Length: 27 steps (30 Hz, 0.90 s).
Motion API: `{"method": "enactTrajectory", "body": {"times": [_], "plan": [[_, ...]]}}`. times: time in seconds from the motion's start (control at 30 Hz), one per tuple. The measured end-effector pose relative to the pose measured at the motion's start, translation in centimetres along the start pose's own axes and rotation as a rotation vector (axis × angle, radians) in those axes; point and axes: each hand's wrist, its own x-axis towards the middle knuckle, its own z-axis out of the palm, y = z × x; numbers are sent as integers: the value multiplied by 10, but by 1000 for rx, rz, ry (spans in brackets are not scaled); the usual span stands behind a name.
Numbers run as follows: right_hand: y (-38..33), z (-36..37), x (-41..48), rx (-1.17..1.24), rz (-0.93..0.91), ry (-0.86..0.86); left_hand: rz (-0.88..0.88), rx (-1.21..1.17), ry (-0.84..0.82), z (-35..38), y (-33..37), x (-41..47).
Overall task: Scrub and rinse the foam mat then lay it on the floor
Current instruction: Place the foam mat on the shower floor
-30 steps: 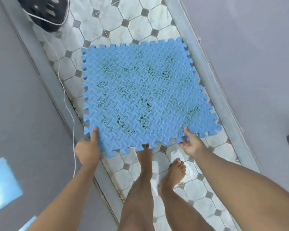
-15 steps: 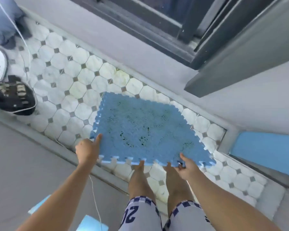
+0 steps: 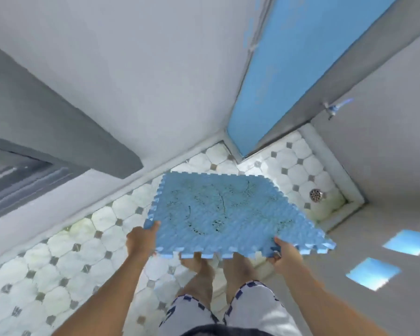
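While it hangs flat above the tiled floor (image 3: 66, 253), the blue foam mat (image 3: 228, 214) shows a ribbed top, toothed puzzle edges and dark green-black smears and streaks across its middle. It is held roughly level, off the floor, in front of the person's bare legs, its far edge pointing toward the corner where a round metal drain (image 3: 315, 195) sits. The left hand (image 3: 141, 240) pinches the near left corner, thumb on top. The right hand (image 3: 283, 255) grips the near edge close to the right corner, thumb over the top and fingers curled beneath. Both forearms reach forward.
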Motion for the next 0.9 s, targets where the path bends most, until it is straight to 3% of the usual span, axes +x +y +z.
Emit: {"method": "enactTrajectory", "body": {"times": [0.27, 0.47, 0.63, 0.73, 0.9], "plan": [[-39, -92, 34, 350, 50, 257, 242, 311, -57, 72, 154, -25], [-83, -113, 61, 441, 12, 453, 259, 466, -73, 131, 223, -14], [-120, -132, 81, 482, -32, 476, 201, 438, -104, 163, 280, -45], [-136, -136, 94, 527, -62, 485, 156, 310, -167, 184, 309, -33], [-154, -127, 119, 620, -65, 505, -44, -274, -418, 205, 353, -41]]}}
